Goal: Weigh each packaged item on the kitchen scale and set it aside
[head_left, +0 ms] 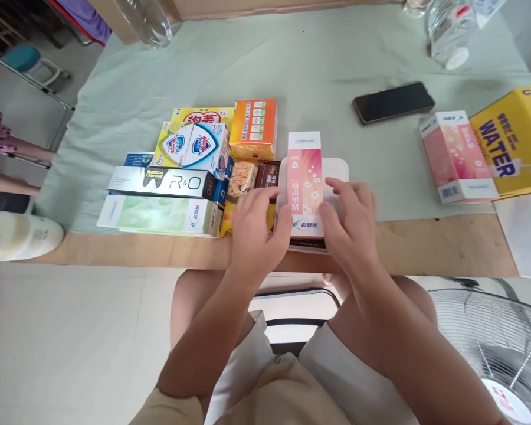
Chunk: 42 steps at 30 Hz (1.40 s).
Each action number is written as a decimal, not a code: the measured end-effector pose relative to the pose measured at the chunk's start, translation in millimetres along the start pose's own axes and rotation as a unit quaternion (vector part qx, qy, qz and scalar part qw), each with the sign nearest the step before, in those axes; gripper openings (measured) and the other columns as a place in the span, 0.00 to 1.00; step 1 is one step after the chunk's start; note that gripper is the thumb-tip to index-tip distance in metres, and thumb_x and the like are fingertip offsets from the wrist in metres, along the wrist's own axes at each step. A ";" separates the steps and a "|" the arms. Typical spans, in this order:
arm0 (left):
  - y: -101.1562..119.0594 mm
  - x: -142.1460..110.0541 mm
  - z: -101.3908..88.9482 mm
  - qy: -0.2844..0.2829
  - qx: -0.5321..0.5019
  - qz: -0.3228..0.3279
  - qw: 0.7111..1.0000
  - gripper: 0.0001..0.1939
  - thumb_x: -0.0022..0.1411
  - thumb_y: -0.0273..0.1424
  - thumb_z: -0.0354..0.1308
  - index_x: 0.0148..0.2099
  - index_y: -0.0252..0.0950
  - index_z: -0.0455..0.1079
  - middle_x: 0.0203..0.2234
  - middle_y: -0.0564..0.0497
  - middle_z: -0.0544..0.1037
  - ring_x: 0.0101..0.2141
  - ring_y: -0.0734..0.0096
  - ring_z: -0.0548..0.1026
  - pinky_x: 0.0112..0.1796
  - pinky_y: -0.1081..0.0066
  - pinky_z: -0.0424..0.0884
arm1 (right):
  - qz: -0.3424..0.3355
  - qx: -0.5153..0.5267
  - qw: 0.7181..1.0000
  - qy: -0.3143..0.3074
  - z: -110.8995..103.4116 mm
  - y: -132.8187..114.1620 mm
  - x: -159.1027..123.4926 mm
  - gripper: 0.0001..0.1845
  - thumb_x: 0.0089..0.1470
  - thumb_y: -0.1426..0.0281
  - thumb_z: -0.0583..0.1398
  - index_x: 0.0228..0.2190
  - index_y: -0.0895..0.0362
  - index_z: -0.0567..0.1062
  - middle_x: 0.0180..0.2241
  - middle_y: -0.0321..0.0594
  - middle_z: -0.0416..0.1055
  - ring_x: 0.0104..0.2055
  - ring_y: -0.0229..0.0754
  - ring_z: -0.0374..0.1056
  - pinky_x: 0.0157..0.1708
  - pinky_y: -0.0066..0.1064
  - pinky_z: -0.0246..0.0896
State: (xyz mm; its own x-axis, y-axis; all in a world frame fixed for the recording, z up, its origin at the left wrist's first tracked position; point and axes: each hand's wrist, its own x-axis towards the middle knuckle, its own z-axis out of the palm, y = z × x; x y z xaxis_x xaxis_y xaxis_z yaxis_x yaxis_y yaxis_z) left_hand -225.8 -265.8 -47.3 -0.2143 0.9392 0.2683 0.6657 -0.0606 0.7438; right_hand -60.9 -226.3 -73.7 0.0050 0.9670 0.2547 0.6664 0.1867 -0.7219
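Observation:
A pink and white toothpaste box (305, 177) lies lengthwise on a white flat object with rounded corners (336, 168) by the table's front edge. My left hand (262, 230) is at the box's left side, thumb and fingers apart. My right hand (351, 215) flanks the right side, its thumb at the box's edge and its fingers spread. Whether either thumb presses the box I cannot tell. Partly behind my left hand are a wrapped snack (241, 179), a brown packet (268, 173) and a yellow packet (228, 219).
Left are a green toothpaste box (159, 212), a silver box (159, 181), soap packs (194, 144) and an orange pack (253, 127). Right are a phone (393, 102), another pink box (459, 156) and a yellow carton (513, 141). A white bottle (22, 236) lies at the left edge.

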 end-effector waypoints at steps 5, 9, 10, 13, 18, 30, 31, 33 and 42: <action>-12.2 -5.7 7.2 0.007 -0.030 0.052 0.998 0.20 0.74 0.42 0.54 0.60 0.36 0.72 0.56 0.39 0.82 0.58 0.53 0.78 0.60 0.52 0.75 | -0.037 0.019 0.999 0.002 -6.5 1.5 5.0 0.20 0.65 0.61 0.55 0.53 0.52 0.76 0.53 0.49 0.76 0.56 0.55 0.70 0.59 0.57 0.64; -13.1 -7.4 12.6 -0.010 -0.015 0.060 0.998 0.20 0.74 0.41 0.55 0.61 0.35 0.72 0.57 0.38 0.82 0.60 0.51 0.77 0.62 0.50 0.74 | -0.047 0.009 0.999 -0.024 -3.4 -0.8 4.2 0.21 0.66 0.56 0.55 0.53 0.52 0.76 0.56 0.49 0.79 0.63 0.62 0.69 0.62 0.64 0.62; -13.0 -7.4 13.2 -0.014 -0.011 0.058 0.998 0.20 0.74 0.40 0.55 0.61 0.35 0.73 0.57 0.38 0.82 0.60 0.51 0.77 0.62 0.50 0.74 | -0.050 0.006 0.998 -0.030 -2.1 -1.2 3.4 0.22 0.67 0.54 0.55 0.54 0.51 0.76 0.56 0.49 0.79 0.65 0.63 0.68 0.63 0.65 0.61; -12.2 -7.8 13.6 -0.004 -0.010 0.065 0.998 0.18 0.73 0.37 0.56 0.59 0.35 0.74 0.55 0.38 0.83 0.58 0.51 0.78 0.62 0.50 0.75 | -0.069 -0.004 0.997 -0.039 -0.4 -2.2 0.8 0.25 0.67 0.52 0.55 0.56 0.51 0.76 0.57 0.49 0.79 0.68 0.66 0.67 0.64 0.69 0.60; -8.4 -12.2 10.9 0.023 -0.074 0.089 0.993 0.17 0.72 0.31 0.58 0.60 0.36 0.72 0.57 0.39 0.82 0.58 0.56 0.80 0.61 0.54 0.78 | -0.120 0.025 0.992 -0.041 -6.5 -7.3 -5.8 0.30 0.66 0.54 0.59 0.65 0.50 0.70 0.61 0.52 0.75 0.68 0.66 0.68 0.65 0.71 0.62; -23.3 -27.7 -81.2 0.339 -0.193 -0.015 0.921 0.14 0.69 0.49 0.54 0.43 0.46 0.66 0.46 0.49 0.74 0.48 0.60 0.77 0.47 0.59 0.77 | -0.300 0.219 0.913 -0.171 2.3 -53.8 -44.7 0.34 0.64 0.72 0.64 0.69 0.45 0.69 0.63 0.46 0.77 0.64 0.55 0.76 0.59 0.50 0.80; -30.9 -31.6 -96.9 0.343 -0.175 -0.029 0.922 0.13 0.68 0.47 0.54 0.44 0.45 0.68 0.49 0.48 0.74 0.50 0.60 0.76 0.47 0.60 0.77 | -0.319 0.219 0.901 -0.196 8.1 -61.0 -49.5 0.33 0.64 0.72 0.63 0.68 0.47 0.70 0.63 0.47 0.77 0.63 0.54 0.77 0.58 0.47 0.80; -47.8 -43.2 -125.8 0.291 -0.145 -0.064 0.944 0.11 0.67 0.44 0.56 0.43 0.44 0.73 0.42 0.49 0.77 0.44 0.62 0.77 0.43 0.62 0.74 | -0.343 0.220 0.883 -0.233 22.7 -73.4 -59.0 0.29 0.66 0.71 0.62 0.66 0.50 0.72 0.62 0.49 0.77 0.63 0.51 0.77 0.59 0.44 0.80; -109.7 -85.0 -188.1 0.187 -0.052 -0.305 0.932 0.18 0.67 0.44 0.59 0.29 0.40 0.68 0.21 0.54 0.68 0.22 0.70 0.66 0.25 0.67 0.64 | -0.311 0.139 0.897 -0.281 82.2 -75.5 -94.1 0.29 0.63 0.62 0.67 0.63 0.49 0.71 0.64 0.54 0.72 0.66 0.56 0.71 0.60 0.54 0.77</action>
State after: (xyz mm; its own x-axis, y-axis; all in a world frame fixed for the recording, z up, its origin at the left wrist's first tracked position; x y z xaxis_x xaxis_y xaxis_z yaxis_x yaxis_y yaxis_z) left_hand -415.0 -402.6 -36.6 -0.7781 0.6267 -0.0435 0.2699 0.3961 0.8776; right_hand -173.0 -317.1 -96.1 -0.7324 0.5809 0.3552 0.1981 0.6808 -0.7052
